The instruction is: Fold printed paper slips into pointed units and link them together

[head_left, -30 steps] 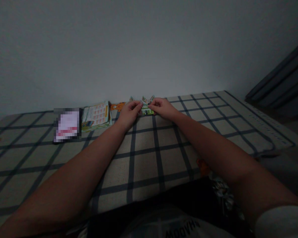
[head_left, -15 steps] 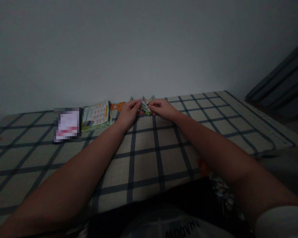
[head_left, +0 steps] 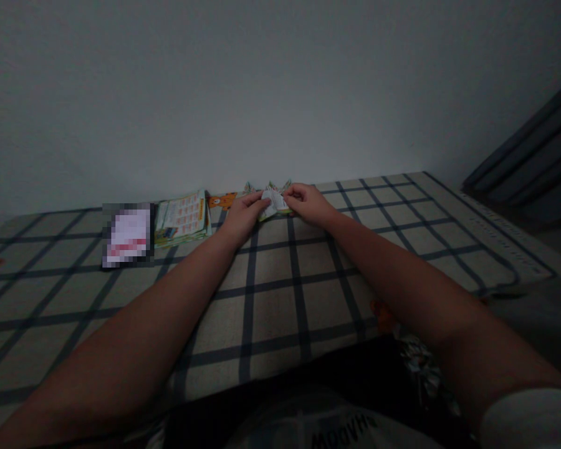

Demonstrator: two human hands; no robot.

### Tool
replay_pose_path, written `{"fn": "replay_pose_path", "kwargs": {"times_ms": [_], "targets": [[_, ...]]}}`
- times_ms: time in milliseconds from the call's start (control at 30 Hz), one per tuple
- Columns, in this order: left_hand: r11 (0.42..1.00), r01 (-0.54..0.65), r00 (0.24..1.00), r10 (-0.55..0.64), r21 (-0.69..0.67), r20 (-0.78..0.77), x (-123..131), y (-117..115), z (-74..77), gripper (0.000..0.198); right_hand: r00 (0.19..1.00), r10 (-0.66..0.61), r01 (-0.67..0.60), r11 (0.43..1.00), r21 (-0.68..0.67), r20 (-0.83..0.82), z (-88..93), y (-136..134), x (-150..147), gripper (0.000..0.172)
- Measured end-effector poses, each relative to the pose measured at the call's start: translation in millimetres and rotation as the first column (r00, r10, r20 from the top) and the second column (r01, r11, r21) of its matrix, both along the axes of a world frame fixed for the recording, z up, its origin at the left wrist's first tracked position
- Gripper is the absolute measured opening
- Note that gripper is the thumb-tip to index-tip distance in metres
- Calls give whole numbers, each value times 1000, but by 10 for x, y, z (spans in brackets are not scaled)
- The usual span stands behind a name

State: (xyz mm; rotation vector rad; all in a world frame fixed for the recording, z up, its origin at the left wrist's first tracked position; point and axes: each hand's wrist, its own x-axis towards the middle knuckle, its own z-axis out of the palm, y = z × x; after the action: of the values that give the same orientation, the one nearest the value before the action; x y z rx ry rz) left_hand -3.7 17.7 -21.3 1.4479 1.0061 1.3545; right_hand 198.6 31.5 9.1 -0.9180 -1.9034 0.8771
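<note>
Between my two hands is a small folded piece of printed paper, whitish on top with green along its lower edge. My left hand pinches its left side between thumb and fingers. At the paper's right side, my right hand grips the edge with thumb and forefinger. Just behind them, close to the wall, stand pointed folded paper shapes, partly hidden by the paper and my hands.
A stack of printed sheets lies left of my hands. Beside it is a blurred-out phone-like object. A checked cloth covers the surface, which meets a pale wall. Dark grey fabric hangs at right.
The paper has been turned or opened, so a broader whitish face shows instead of a narrow green-edged fold. My right hand has risen slightly.
</note>
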Motion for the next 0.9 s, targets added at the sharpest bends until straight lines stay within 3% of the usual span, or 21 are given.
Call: {"fn": "replay_pose_path", "kwargs": {"times_ms": [167,333,567,733,900], "targets": [[996,84,995,-83,-10,60,5,5,5,46,996,-69,64,993,-98,-50,22,0,4,12],[1000,0,989,-2,13,147,17,0,24,60,996,-83,77,987,-141,-37,25,-6,-2,15],[999,-37,997,38,-9,72,8,-13,1,26,993,-103,107,991,-78,53,66,-37,2,14],[999,9,1000,-9,-31,23,10,-34,11,45,996,-81,83,993,-89,22,60,-24,15,14],[999,-39,998,40,-31,42,17,-32,29,45,999,-37,33,993,-115,-38,9,14,15,4]]}}
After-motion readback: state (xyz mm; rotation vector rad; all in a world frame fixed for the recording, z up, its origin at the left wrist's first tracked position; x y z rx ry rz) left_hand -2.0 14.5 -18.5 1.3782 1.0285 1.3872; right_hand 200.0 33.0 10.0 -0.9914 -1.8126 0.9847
